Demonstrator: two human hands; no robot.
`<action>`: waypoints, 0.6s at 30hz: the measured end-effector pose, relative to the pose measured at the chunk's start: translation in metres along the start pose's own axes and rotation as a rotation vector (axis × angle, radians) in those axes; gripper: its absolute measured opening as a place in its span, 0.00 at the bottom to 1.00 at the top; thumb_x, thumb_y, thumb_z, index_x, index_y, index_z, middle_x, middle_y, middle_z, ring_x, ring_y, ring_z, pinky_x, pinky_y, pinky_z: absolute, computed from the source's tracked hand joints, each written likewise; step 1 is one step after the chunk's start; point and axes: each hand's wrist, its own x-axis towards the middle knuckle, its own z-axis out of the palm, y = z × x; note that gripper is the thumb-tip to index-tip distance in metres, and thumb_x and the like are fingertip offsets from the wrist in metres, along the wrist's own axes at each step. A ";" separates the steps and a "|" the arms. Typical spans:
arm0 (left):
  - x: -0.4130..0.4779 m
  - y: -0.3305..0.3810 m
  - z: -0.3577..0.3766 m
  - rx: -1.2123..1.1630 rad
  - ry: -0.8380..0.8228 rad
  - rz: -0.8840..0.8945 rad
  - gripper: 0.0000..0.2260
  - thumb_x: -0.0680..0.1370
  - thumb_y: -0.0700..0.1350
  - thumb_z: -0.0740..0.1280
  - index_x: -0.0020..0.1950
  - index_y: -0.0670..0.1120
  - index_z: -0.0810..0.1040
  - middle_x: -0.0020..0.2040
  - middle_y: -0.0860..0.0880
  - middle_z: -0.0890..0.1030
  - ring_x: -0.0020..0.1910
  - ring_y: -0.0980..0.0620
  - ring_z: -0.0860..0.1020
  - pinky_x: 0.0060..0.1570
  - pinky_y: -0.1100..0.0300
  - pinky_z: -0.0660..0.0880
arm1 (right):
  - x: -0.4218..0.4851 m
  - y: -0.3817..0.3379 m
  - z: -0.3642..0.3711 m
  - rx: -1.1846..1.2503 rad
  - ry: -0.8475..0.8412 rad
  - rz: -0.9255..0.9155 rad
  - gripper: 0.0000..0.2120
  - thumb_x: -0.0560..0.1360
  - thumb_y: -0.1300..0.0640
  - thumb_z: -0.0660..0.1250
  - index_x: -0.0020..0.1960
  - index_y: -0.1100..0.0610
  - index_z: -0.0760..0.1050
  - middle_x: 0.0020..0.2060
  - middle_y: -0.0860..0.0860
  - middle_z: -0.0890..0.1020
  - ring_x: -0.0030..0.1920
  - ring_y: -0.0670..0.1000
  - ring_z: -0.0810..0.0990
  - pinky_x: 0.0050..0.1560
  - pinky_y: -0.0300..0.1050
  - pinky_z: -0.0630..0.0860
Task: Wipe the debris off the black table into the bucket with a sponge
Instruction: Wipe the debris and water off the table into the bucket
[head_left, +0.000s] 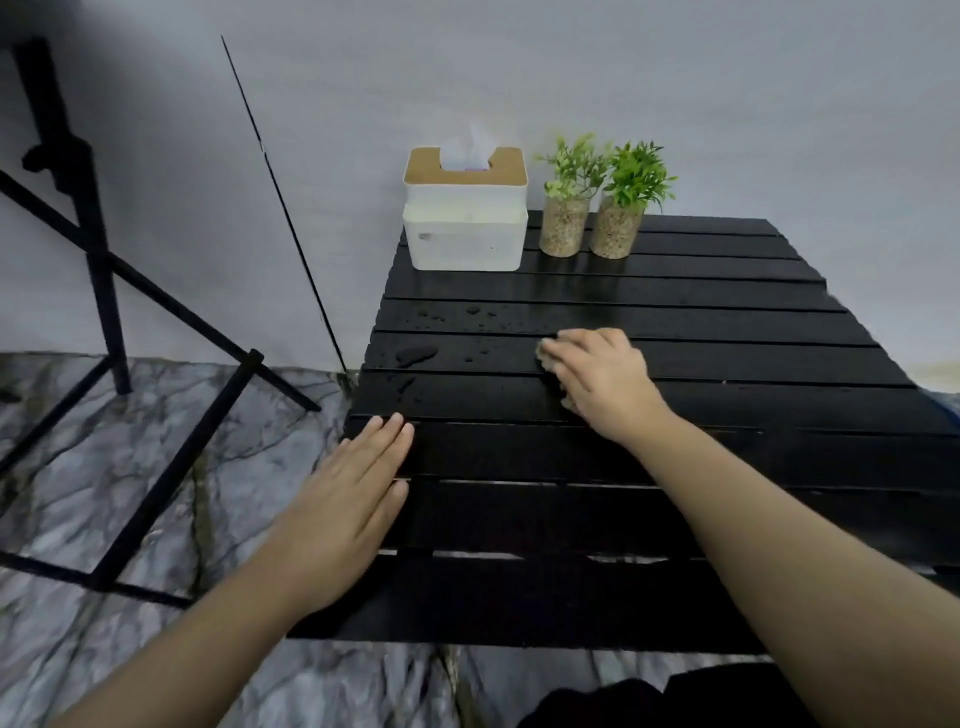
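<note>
On the middle slats of the black table, in the head view, the right hand grips the sponge under curled fingers and presses it down, so only its edges show. The left hand lies flat at the near left edge, fingers straight and together. Droplets sit left of the sponge, so this looks like the wiping step. No bucket shows; the next sweep likely needs to push the droplets toward the edge it waits below.

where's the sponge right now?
Head view: the sponge is under the right hand, around the middle of the black table, just right of the water droplets.
</note>
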 end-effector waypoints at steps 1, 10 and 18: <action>-0.007 0.004 0.003 -0.001 0.013 -0.027 0.24 0.78 0.58 0.42 0.72 0.56 0.40 0.74 0.62 0.42 0.71 0.68 0.36 0.66 0.74 0.33 | -0.003 -0.017 0.009 0.046 -0.011 -0.087 0.18 0.80 0.52 0.55 0.70 0.49 0.65 0.70 0.49 0.67 0.67 0.54 0.62 0.63 0.52 0.65; -0.058 0.003 0.006 0.233 -0.106 0.155 0.23 0.79 0.53 0.51 0.73 0.48 0.61 0.75 0.51 0.61 0.74 0.54 0.56 0.69 0.58 0.56 | 0.025 -0.057 0.023 0.075 -0.095 -0.377 0.19 0.81 0.50 0.52 0.71 0.46 0.62 0.72 0.46 0.64 0.69 0.52 0.60 0.63 0.51 0.62; -0.055 -0.001 0.014 0.272 -0.066 0.145 0.23 0.80 0.53 0.50 0.74 0.49 0.60 0.74 0.52 0.62 0.74 0.55 0.56 0.70 0.60 0.52 | 0.043 -0.123 0.052 0.105 -0.171 -0.890 0.18 0.78 0.52 0.58 0.67 0.49 0.68 0.66 0.52 0.73 0.63 0.57 0.69 0.54 0.55 0.69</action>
